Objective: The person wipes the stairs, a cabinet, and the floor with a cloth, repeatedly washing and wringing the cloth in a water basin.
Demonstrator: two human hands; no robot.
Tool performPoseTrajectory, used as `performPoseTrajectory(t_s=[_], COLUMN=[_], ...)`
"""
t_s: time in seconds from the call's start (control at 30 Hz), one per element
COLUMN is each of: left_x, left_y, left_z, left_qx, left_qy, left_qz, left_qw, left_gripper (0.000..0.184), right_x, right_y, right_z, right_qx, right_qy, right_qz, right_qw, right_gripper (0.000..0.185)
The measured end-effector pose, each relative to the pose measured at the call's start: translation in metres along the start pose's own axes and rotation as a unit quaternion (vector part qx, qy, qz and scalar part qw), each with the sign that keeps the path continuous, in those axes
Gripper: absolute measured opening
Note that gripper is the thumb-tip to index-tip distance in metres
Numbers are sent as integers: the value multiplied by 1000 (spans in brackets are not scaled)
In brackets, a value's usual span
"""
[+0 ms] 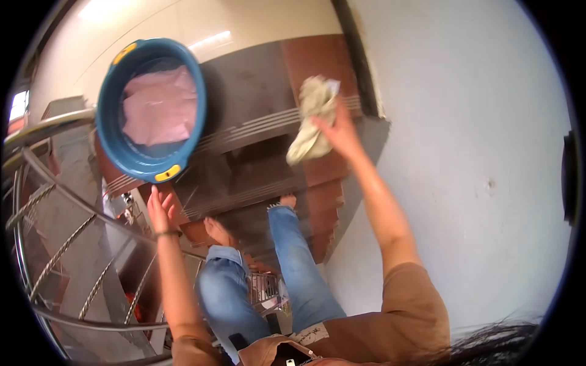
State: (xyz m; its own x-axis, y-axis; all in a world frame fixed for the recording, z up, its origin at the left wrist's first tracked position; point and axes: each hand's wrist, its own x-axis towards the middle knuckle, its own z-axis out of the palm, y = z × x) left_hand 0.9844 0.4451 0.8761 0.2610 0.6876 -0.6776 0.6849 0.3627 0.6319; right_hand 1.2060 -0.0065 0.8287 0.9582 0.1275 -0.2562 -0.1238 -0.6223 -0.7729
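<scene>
My right hand [339, 133] is closed on a crumpled pale yellow-green cloth [317, 110], which it holds over the stair steps near the wall. The cloth hangs down below the fingers, and a small white patch shows at its upper edge. To the left, my left hand [160, 209] has its fingers apart and nothing in it. It is just below a blue plastic basin [105, 116] with yellow handle inserts. Inside the basin lies a pink cloth [160, 105], apparently in water.
Dark stair steps [250, 158] with red-brown sides and pale stripes run under my bare feet. A metal railing [91, 210] with twisted bars curves along the left. On the right rises a pale wall [464, 152]. A light tiled floor [256, 21] lies beyond the top step.
</scene>
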Motion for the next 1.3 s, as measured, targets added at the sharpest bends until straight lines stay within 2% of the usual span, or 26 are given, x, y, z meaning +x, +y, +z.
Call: performPoseTrajectory(t_s=[0.07, 0.1, 0.13, 0.17, 0.2, 0.27, 0.37, 0.5, 0.6, 0.83, 0.93, 1.0, 1.07, 1.1, 1.13, 1.17, 1.2, 1.23, 1.27, 1.3], left_x=[42, 42, 66, 81, 112, 87, 79, 103, 115, 199, 234, 257, 245, 254, 260, 234, 192, 153, 110, 70], left_y=[16, 34, 27, 14, -14, 5, 35, 70, 95, 153, 192, 210, 233, 228, 220, 221, 225, 217, 206, 181], left_z=[-4, 6, 9, 21, 17, 43, 41, 53, 66, 64, 76, 83, 99, 96, 88, 93, 108, 115, 119, 127], left_qx=[-60, -69, -140, -207, -275, -356, -371, -377, -385, -351, -336, -328, -357, -404, -445, -473, -503, -480, -452, -322], left_qy=[-117, -169, -219, -131, -127, -70, -68, -29, -1, -31, -12, 22, 35, -12, -57, -79, -101, -179, -257, -239], left_qz=[-129, -174, -224, -206, -166, -152, -178, -235, -219, -172, -153, -139, -97, -81, -69, -73, -73, -80, -85, -56], left_qw=[983, 968, 939, 947, 938, 919, 909, 895, 897, 920, 929, 934, 929, 911, 891, 875, 855, 855, 850, 914], left_gripper=[94, 90, 80, 65, 49, 42, 44, 46, 46, 41, 40, 41, 41, 44, 47, 51, 54, 59, 63, 65], right_x=[56, 75, 91, 103, 110, 112, 114, 124, 122, 124, 129, 148, 192, 225, 261, 293, 326, 355, 369, 375], right_y=[17, 20, 21, 22, 15, 18, 13, 21, 25, 24, 19, 15, 7, 1, -7, -16, -21, -32, -53, -78], right_z=[-3, 3, 13, 23, 32, 50, 54, 58, 57, 53, 50, 44, 44, 46, 46, 46, 46, 48, 55, 63], right_qx=[-141, -220, -299, -300, -284, -340, -299, -371, -383, -402, -412, -386, -365, -358, -353, -350, -347, -341, -365, -389], right_qy=[49, 28, 9, 32, 63, 85, 108, 95, 100, 76, 65, 82, 100, 113, 95, 75, 79, 88, 122, 153], right_qz=[-21, -15, -9, 4, 38, 68, 62, 68, 60, 78, 90, 47, -14, -53, -47, -39, -82, -128, -156, -181], right_qw=[989, 975, 954, 953, 956, 934, 946, 921, 916, 909, 904, 918, 925, 925, 930, 933, 931, 927, 910, 890], right_gripper=[100, 101, 103, 104, 104, 102, 101, 92, 87, 72, 73, 73, 75, 76, 78, 80, 81, 83, 72, 63])
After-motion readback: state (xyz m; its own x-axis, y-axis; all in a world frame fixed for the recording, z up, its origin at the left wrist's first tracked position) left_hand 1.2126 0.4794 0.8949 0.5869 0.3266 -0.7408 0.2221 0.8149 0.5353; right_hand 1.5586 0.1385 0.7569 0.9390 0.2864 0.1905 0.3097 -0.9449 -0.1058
